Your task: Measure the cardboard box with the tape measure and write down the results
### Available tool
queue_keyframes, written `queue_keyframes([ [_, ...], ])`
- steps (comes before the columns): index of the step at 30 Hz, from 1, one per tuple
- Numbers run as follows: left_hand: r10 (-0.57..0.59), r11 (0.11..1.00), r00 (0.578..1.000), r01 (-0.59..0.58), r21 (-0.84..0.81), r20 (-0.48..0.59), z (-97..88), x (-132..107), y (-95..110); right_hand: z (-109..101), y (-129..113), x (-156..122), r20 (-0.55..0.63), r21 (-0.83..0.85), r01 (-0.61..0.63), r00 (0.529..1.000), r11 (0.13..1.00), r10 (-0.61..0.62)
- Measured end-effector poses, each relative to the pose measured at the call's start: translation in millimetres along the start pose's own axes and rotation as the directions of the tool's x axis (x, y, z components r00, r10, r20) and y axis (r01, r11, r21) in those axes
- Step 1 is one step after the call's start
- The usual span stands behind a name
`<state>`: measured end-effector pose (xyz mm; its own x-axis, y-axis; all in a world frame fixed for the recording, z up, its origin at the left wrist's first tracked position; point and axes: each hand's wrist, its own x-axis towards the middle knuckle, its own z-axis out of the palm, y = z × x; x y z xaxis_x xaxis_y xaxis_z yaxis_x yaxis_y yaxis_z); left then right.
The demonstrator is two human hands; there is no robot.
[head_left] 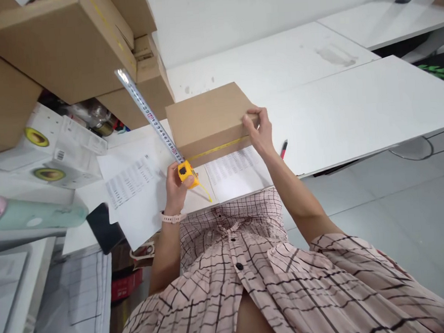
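My left hand (177,189) is closed round a yellow tape measure (188,173). Its metal blade (150,115) is drawn out, slanting up and left past the left end of a brown cardboard box (208,114). A yellow strap hangs from the tape's case. The box lies flat on the white table, with a strip of yellow tape along its near side. My right hand (259,128) grips the box's right near corner, thumb on the near side and fingers over the end. Printed sheets (237,170) lie partly under the box.
Large cardboard boxes (57,46) are stacked at the upper left. White cartons with avocado pictures (49,148), a mint green bottle (35,212) and a dark phone (105,228) are at the left. A red and black pen (283,149) lies right of the box on the white table (347,112).
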<state>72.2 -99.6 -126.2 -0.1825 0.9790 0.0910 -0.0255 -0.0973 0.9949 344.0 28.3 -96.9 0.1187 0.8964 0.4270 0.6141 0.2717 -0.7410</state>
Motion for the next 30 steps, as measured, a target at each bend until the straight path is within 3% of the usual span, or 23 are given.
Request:
queue_keyframes([
  [3,0.041,0.97,0.997,-0.054,0.237,0.059,-0.7,-26.7,23.0,-22.0,-19.2,-5.0,-0.065,-0.032,0.012,0.998,0.999,-0.014],
  [6,-0.063,0.883,0.965,-0.065,0.464,0.254,2.7,-58.9,40.8,-47.2,-42.0,-10.7,-0.068,0.224,0.043,0.997,0.974,-0.028],
  [8,-0.168,0.835,0.906,-0.079,0.544,0.388,7.1,-76.6,43.0,-59.6,-50.6,-17.7,-0.041,0.386,0.037,0.999,0.922,-0.022],
  [10,-0.222,0.806,0.853,-0.112,0.581,0.473,11.1,-89.1,38.7,-67.5,-51.5,-28.0,-0.055,0.425,0.001,0.998,0.905,0.025],
  [13,-0.237,0.796,0.819,-0.145,0.588,0.523,13.3,-98.8,28.2,-71.2,-40.6,-47.6,-0.128,0.41,-0.056,0.985,0.91,0.118],
  [16,-0.273,0.802,0.84,-0.069,0.593,0.468,13.3,-102.1,21.9,-65.4,-27.2,-73.2,-0.098,0.428,-0.116,0.98,0.896,0.174],
  [19,-0.28,0.827,0.885,0.025,0.562,0.373,16.2,-100.0,22.3,-51.8,-25.7,-106.2,0.071,0.451,-0.201,0.979,0.869,0.189],
  [21,-0.233,0.839,0.906,0.004,0.544,0.352,19.0,-94.5,26.3,-42.1,-29.4,-125.7,0.252,0.437,-0.227,0.96,0.87,0.124],
  [23,-0.148,0.833,0.928,-0.071,0.549,0.343,20.1,-84.9,33.7,-35.8,-29.3,-134.9,0.351,0.364,-0.186,0.935,0.913,0.051],
  [25,-0.035,0.82,0.95,-0.15,0.553,0.31,18.0,-70.8,44.8,-34.9,-18.5,-129.9,0.279,0.208,-0.134,0.957,0.969,0.072],
  [27,0.089,0.804,0.965,-0.215,0.554,0.246,13.8,-52.0,59.8,-38.9,4.4,-113.1,0.074,-0.019,-0.181,0.981,0.983,0.182],
  [30,0.268,0.764,0.953,-0.3,0.571,0.141,10.1,-15.4,84.9,-47.9,48.4,-81.3,-0.167,-0.332,-0.378,0.925,0.864,0.34],
])
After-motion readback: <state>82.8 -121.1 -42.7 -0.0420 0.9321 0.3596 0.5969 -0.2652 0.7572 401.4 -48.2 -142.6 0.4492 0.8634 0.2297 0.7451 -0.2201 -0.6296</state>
